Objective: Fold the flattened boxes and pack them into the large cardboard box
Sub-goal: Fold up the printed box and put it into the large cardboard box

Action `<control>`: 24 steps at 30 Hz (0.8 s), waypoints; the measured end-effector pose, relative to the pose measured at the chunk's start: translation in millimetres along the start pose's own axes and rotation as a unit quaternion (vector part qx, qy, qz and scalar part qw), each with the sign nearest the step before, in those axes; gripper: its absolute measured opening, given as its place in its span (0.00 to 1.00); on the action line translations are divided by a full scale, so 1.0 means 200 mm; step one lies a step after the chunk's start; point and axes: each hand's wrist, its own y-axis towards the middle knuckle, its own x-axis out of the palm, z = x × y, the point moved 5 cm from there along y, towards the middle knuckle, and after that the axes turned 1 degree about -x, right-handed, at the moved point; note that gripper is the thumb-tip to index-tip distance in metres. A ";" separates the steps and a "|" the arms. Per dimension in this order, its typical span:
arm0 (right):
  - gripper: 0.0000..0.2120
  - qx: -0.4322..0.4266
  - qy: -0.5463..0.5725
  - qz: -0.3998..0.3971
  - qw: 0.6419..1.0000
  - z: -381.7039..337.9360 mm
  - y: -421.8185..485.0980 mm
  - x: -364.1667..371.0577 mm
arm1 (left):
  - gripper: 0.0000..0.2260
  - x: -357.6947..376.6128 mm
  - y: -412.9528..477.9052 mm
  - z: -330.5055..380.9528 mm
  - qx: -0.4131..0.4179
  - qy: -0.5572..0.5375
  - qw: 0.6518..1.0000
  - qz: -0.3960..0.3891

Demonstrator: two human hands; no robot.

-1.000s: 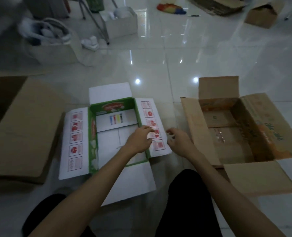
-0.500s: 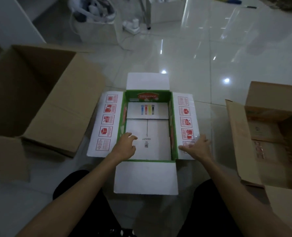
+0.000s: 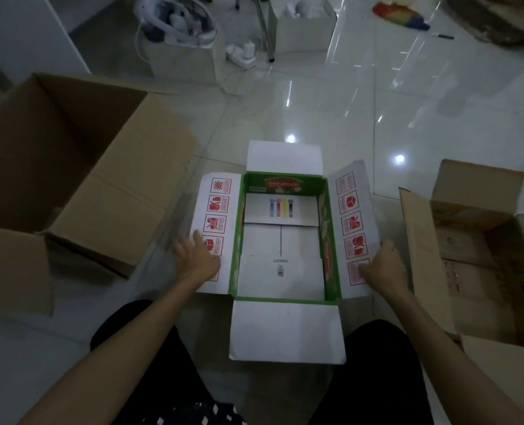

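A green and white printed box stands open on the floor in front of me, its four flaps spread outward. My left hand lies flat on the left flap with red symbols, fingers apart. My right hand holds the outer edge of the right flap, which tilts up a little. The large plain cardboard box lies on its side to the left, its opening toward me.
A second open brown box stands at the right, close to my right arm. Farther back are a white bag of items, a small white box, a power strip and a colourful duster. My knees flank the near flap.
My left hand left the inside of the box and moved onto the left flap. My right hand shifted outward to the right flap's edge, which rose slightly. The view tilted a little.
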 end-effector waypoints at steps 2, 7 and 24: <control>0.19 -0.012 0.041 -0.027 0.999 0.01 -0.01 -0.03 | 0.39 0.02 0.00 -0.03 -0.054 -0.047 0.997 -0.031; 0.14 -0.054 0.091 -0.065 0.992 -0.05 -0.08 -0.03 | 0.20 -0.02 0.00 -0.04 -0.067 -0.141 0.988 0.014; 0.16 -0.154 0.055 0.032 0.986 -0.82 -0.55 -0.61 | 0.12 -1.01 -0.36 0.30 0.196 -0.278 0.937 0.081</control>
